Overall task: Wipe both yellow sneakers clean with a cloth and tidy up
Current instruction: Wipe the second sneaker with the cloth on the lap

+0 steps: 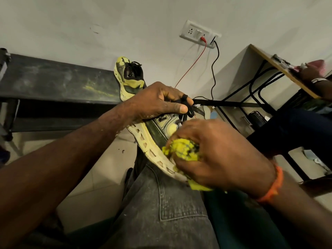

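- While I sit w/ one yellow sneaker resting on my knee, sole edge turned toward me, my left hand grips it at the collar, fingers curled in among the black laces, thumb along the side.
- My right hand is clenched round the yellow cloth, bunched up & pressed vs the toe end of that sneaker, right by the cream sole.
- More cloth pokes out under my palm, nr the orange wristband.
- 2nd sneaker lies on its side at the end of the dark bench, by the wall, well apart from my hands.
- Wall socket above, red & black wires hanging down.
- Another person's arm rests on a wooden desk at far right.
- Grey jeans under the held sneaker.
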